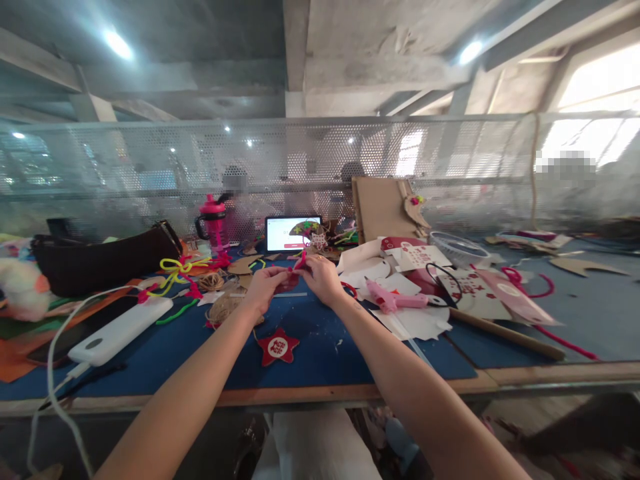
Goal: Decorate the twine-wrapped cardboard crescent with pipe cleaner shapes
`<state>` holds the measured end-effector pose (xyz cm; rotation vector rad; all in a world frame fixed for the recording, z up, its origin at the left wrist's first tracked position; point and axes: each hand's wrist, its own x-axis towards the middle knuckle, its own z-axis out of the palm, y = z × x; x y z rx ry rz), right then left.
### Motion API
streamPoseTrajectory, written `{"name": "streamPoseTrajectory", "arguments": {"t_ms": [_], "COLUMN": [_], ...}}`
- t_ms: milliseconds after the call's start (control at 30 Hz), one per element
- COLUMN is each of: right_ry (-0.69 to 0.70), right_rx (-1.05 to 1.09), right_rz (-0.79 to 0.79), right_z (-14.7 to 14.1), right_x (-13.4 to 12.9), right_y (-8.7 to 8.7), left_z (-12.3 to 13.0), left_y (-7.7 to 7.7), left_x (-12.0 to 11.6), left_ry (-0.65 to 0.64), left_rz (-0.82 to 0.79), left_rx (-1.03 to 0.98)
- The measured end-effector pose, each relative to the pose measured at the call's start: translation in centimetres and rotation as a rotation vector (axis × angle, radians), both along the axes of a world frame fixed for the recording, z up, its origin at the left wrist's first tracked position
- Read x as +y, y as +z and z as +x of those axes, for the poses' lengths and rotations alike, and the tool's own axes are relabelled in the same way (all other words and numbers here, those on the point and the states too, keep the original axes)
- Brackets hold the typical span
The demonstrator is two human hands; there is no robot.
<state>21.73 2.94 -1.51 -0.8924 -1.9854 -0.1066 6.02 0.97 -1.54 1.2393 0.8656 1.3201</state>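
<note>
My left hand (265, 288) and my right hand (323, 280) meet above the blue work mat (325, 353), their fingertips pinching a short red pipe cleaner (300, 261). The fingers hide part of it. Below my left hand lies a red star ornament (277, 347) with a white round label, joined by a thin string to a tangle of jute twine (225, 308). To the right of my right hand rests a pink hot glue gun (393, 298) on scraps of white paper (413, 323).
A white power bank (123, 331) with a cable, a black pouch (100, 260) and yellow pipe cleaners (177, 273) lie to the left. Behind stand a pink bottle (214, 223), a lit tablet (293, 233) and upright cardboard (380, 210). A perforated metal screen (300, 153) runs behind the table.
</note>
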Motion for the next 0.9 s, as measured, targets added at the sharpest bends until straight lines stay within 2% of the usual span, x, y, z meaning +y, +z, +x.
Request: {"name": "streamPoseTrajectory", "arguments": {"t_ms": [133, 367, 567, 900], "right_ry": [0.031, -0.068, -0.053, -0.031], "right_rx": [0.002, -0.077, 0.0, -0.024], "right_rz": [-0.009, -0.022, -0.051, -0.049], "right_z": [0.01, 0.16, 0.5, -0.09], "right_x": [-0.02, 0.28, 0.6, 0.3], "right_y": [-0.04, -0.19, -0.2, -0.4], "left_z": [-0.05, 0.1, -0.35, -0.23], "left_y": [0.08, -0.37, -0.52, -0.63], "left_x": [0.05, 0.48, 0.96, 0.95], "left_ry": [0.021, 0.094, 0.165, 0.113], "left_rz": [-0.023, 0.009, 0.036, 0.012], "left_rx": [0.001, 0.017, -0.017, 0.008]}}
